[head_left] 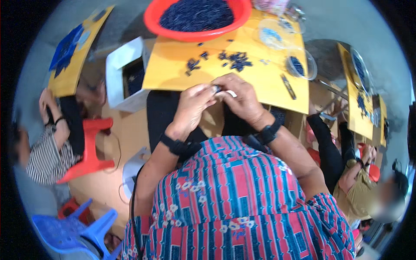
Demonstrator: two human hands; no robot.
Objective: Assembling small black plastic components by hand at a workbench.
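My left hand [193,102] and my right hand [242,96] meet just off the near edge of the yellow table [169,80]. Between their fingertips is a small dark piece [217,89], mostly hidden by the fingers; both hands are closed in a pinch on it. Beyond them on the tabletop lies a loose pile of short dark blue pieces [238,61]. A smaller group of dark pieces [192,66] is scattered to its left. Further back, a wide red basin [195,35] is heaped with the same kind of dark pieces.
At the right stand a clear tub [311,65] holding dark pieces and a clear dish [271,34] with light blue bits. A slim black-and-yellow tool [288,86] lies near the right edge. Left of the table is a white box [115,82]. Other people sit at tables either side.
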